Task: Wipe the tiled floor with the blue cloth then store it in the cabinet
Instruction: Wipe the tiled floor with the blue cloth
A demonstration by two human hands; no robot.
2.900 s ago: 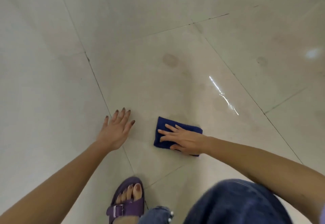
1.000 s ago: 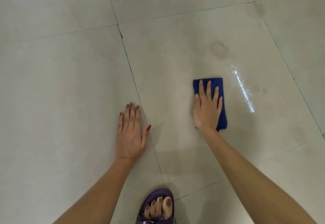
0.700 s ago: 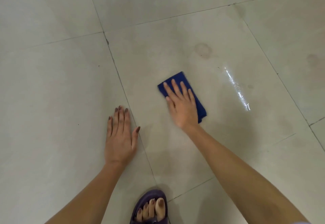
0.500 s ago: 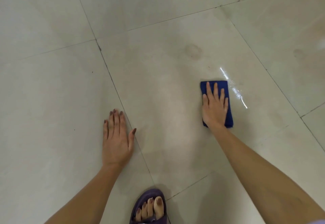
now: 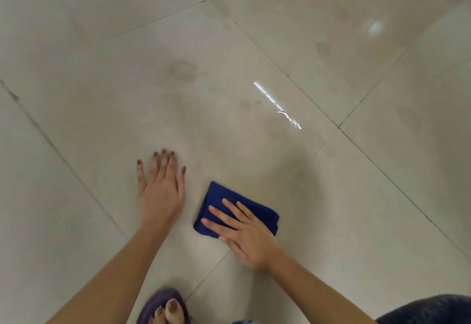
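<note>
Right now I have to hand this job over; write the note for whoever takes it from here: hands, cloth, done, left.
Left hand: flat on the tiled floor, fingers spread, holding nothing, bracing.
Right hand: palm down, pressing the folded blue cloth onto the tile, just right of the left hand.
Done: wiping is under way; how much is covered cannot be told.
Left: faint smudges show farther out on this tile and the next. Wipe those, then put the cloth in the cabinet, which is not in view.
</note>
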